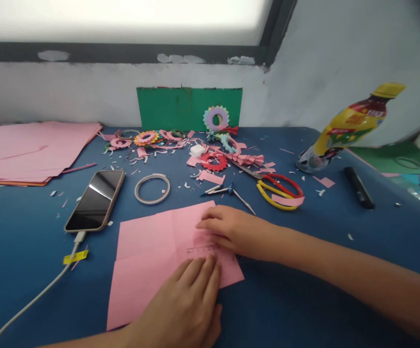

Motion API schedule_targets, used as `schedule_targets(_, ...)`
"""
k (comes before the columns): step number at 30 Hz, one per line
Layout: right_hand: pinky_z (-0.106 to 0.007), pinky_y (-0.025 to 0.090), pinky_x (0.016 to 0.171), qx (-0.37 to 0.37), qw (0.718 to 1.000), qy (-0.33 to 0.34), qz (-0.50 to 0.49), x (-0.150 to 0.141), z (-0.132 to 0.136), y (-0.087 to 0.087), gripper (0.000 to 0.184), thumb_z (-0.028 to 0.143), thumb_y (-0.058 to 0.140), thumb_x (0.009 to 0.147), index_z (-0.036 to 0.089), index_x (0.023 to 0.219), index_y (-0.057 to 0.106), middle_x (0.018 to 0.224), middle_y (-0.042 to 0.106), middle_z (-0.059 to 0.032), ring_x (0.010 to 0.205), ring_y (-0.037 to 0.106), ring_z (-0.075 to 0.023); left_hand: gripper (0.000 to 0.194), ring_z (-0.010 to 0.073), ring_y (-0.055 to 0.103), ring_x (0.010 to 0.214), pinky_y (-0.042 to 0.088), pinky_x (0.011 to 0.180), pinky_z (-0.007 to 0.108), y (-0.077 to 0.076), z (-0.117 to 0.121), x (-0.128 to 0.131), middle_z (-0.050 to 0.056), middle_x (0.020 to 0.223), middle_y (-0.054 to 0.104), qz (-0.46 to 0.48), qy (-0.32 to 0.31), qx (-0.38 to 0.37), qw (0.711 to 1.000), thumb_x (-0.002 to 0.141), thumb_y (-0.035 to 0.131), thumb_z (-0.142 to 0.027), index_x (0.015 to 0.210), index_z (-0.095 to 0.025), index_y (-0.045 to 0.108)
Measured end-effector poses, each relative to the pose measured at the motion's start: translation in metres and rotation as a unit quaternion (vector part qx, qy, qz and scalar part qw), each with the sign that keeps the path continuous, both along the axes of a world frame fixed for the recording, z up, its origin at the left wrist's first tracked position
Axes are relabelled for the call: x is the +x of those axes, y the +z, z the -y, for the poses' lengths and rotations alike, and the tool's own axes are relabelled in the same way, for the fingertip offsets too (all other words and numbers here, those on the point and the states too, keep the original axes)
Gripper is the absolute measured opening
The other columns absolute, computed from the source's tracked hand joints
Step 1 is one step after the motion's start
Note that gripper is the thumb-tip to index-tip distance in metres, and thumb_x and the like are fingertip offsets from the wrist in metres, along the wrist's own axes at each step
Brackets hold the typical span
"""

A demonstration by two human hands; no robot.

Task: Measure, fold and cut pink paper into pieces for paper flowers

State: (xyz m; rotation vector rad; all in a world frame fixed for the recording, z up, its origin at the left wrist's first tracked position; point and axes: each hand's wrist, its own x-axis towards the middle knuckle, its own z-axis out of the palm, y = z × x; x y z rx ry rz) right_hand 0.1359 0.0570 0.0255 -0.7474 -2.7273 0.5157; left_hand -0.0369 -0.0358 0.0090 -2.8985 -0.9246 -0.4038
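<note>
A pink sheet of paper (144, 270) with fold creases lies on the blue table in front of me. On its right part rests a clear ruler (201, 251) with dark markings, partly hidden by my hands. My left hand (190, 302) lies flat over the paper's lower edge, its fingers stretched out and the tips at the ruler. From the right, my right hand (233, 232) reaches over the paper with bent fingers closed at the ruler's right end. Just beyond the paper are a drawing compass (228, 189) and red-and-yellow-handled scissors (280, 191).
A phone (96, 200) on a white cable and a roll of tape (152, 189) are at the left. Pink sheets (32, 150) are stacked behind. Paper rings (216, 118) and scraps lie before a green board (166, 108). A bottle (351, 128) and black pen-like object (358, 187) are right.
</note>
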Motion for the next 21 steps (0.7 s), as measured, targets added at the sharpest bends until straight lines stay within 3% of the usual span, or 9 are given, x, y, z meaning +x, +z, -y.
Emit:
schedule_targets(4, -0.028, 0.044, 0.074, -0.036, 0.998, 0.041, 0.013, -0.017, -0.009, -0.002, 0.013, 0.014, 0.052, 0.083, 0.012, 0.086, 0.064, 0.090, 0.059, -0.0092, 0.080, 0.054, -0.0162, 0.039, 0.0281, 0.058, 0.097, 0.047, 0.084, 0.036, -0.002, 0.001, 0.001, 0.016, 0.110, 0.063, 0.014, 0.007, 0.009, 1.000, 0.083, 0.038, -0.021, 0.111, -0.002, 0.056)
schedule_targets(7, -0.028, 0.042, 0.072, -0.032, 0.999, 0.030, -0.012, -0.014, -0.001, -0.002, 0.013, 0.009, 0.051, 0.081, 0.013, 0.081, 0.063, 0.087, 0.059, -0.0076, 0.078, 0.052, -0.0152, 0.038, 0.0278, 0.057, 0.097, 0.047, 0.084, 0.036, -0.003, 0.003, 0.001, 0.016, 0.108, 0.063, 0.019, 0.013, 0.010, 1.000, 0.084, 0.038, -0.022, 0.111, -0.002, 0.056)
schedule_targets(16, -0.030, 0.040, 0.074, -0.069, 0.996, -0.050, -0.001, 0.026, 0.027, -0.001, 0.021, 0.004, 0.043, 0.081, 0.017, 0.081, 0.059, 0.089, 0.054, -0.0056, 0.082, 0.050, -0.0153, 0.042, 0.0282, 0.055, 0.099, 0.046, 0.085, 0.038, 0.001, 0.004, 0.000, 0.019, 0.115, 0.059, -0.006, 0.009, -0.037, 0.999, 0.086, 0.037, -0.023, 0.118, -0.001, 0.051)
schedule_targets(21, -0.025, 0.043, 0.072, -0.136, 0.985, -0.104, -0.015, 0.055, 0.033, 0.010, 0.017, 0.008, 0.043, 0.084, 0.018, 0.079, 0.057, 0.089, 0.052, -0.0043, 0.080, 0.053, -0.0131, 0.042, 0.0285, 0.055, 0.100, 0.046, 0.084, 0.039, 0.002, 0.005, -0.001, 0.019, 0.118, 0.057, -0.014, 0.007, -0.053, 0.998, 0.086, 0.038, -0.024, 0.119, -0.001, 0.050)
